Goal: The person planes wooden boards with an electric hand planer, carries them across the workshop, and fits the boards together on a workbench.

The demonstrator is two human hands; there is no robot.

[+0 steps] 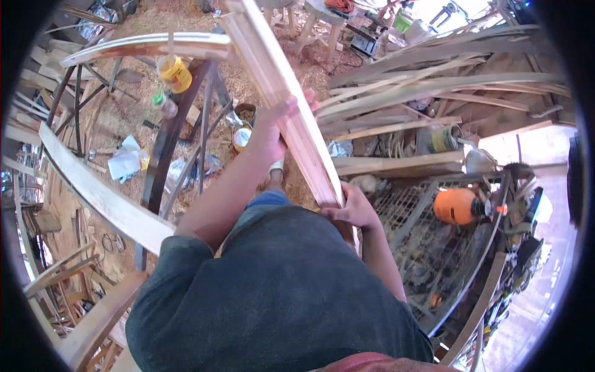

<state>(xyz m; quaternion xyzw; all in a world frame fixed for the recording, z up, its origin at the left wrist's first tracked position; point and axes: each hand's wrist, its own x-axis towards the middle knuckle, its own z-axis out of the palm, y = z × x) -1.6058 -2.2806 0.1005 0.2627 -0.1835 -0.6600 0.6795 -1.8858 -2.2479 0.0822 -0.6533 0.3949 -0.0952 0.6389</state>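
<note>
Wooden board slants out from the dark shirt, in hand but not set down as far as I can see, my left hand wrapped around it farther out, my right hand clasping it nearer.

Left hand forward, right hand near torso

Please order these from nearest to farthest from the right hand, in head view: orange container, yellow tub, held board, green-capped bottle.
1. Held board: touching the right hand.
2. Orange container: on the right.
3. Yellow tub and green-capped bottle: both farther, at left; too close to call between them.
</note>
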